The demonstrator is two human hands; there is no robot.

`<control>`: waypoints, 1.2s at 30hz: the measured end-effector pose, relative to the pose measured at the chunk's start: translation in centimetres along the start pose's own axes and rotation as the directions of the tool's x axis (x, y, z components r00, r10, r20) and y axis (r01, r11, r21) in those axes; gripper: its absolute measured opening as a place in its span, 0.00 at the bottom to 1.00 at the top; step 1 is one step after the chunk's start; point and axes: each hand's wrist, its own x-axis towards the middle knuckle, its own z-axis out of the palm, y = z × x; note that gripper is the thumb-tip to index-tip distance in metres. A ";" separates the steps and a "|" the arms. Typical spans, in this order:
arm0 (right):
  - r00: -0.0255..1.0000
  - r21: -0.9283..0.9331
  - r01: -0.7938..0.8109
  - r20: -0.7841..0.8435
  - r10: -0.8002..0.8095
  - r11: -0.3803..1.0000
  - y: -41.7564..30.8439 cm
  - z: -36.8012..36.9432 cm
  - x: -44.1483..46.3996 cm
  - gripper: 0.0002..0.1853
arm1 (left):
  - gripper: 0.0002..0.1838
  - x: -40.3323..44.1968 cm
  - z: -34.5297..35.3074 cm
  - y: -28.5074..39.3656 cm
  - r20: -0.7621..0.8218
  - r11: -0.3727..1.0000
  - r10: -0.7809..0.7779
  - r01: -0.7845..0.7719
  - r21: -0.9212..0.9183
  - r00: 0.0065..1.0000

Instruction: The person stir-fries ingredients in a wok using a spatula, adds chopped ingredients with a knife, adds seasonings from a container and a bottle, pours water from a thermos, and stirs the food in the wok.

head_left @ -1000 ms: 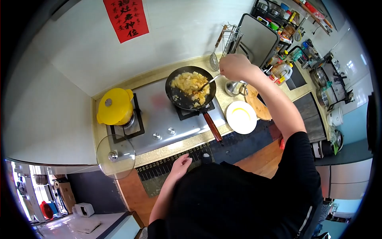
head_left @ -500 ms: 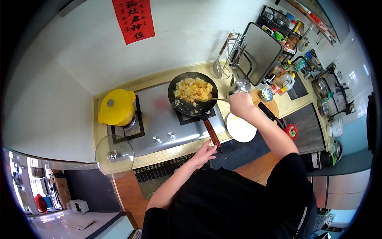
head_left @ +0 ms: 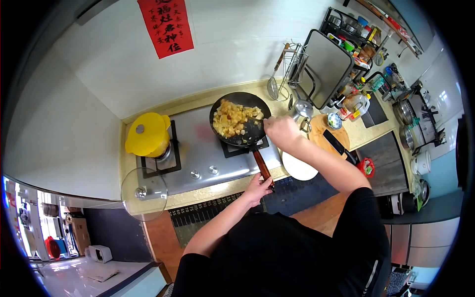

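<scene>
The frying pan sits at the centre of the frame, over the right burner of the stove. Its long axis follows the handle, which points down and slightly right. Left hand: closed around the handle's outer end; forearm rising from lower left. Right hand: fingers curled in a fist at the pan's right rim, knuckles up; the utensil gripped is largely hidden. Right forearm slopes down to a bent elbow at right. Food lies mainly in the pan's left half.

A kitchen: the stovetop bears a yellow pot and a frying pan. The small white appliance at far right may be a rice cooker.
</scene>
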 end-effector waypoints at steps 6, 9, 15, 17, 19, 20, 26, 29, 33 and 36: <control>0.981 -0.163 0.192 0.012 -0.193 0.968 1.2 -4.3 -2.3 0.05 | 0.16 -0.4 0.2 0.1 -0.025 0.999 0.017 -0.018 -0.031 1.000; 0.990 -0.108 -0.039 0.133 0.053 0.993 3.4 -6.7 -1.1 0.03 | 0.14 -1.1 -0.1 0.3 -0.011 0.999 0.023 -0.023 -0.024 1.000; 0.864 0.024 -0.229 0.465 0.192 0.973 7.6 -7.9 4.4 0.08 | 0.17 -1.8 -0.6 0.7 -0.013 1.000 -0.004 0.004 0.018 1.000; 0.821 0.034 -0.252 0.536 0.195 0.967 8.0 -7.9 5.7 0.10 | 0.18 -1.9 -0.8 0.3 -0.020 1.000 0.003 -0.002 0.021 1.000; 0.815 0.026 -0.278 0.535 0.222 0.960 8.3 -6.9 6.4 0.10 | 0.18 -2.2 -1.0 0.3 -0.013 1.000 0.000 0.000 0.015 1.000; 0.814 0.022 -0.289 0.533 0.233 0.957 8.5 -6.1 6.9 0.10 | 0.19 -2.4 -1.2 0.3 -0.011 1.000 0.001 -0.001 0.010 1.000; 0.912 -0.047 -0.227 0.340 0.229 0.973 10.8 -1.9 9.8 0.07 | 0.19 -3.4 -2.0 0.5 -0.017 1.000 0.001 -0.001 0.027 1.000; 0.944 -0.078 -0.095 0.309 0.115 0.992 8.8 -1.5 12.3 0.06 | 0.18 -3.9 -1.9 0.9 -0.022 0.999 0.005 -0.004 0.033 1.000; 0.965 -0.099 0.156 0.229 -0.129 0.983 2.8 -4.6 11.4 0.06 | 0.20 -3.9 -1.9 1.1 -0.016 0.997 -0.018 0.019 0.075 1.000; 0.901 -0.243 0.431 0.061 -0.430 0.869 0.6 -2.2 7.6 0.07 | 0.21 -3.7 -2.3 0.9 -0.001 0.997 -0.016 0.016 0.073 1.000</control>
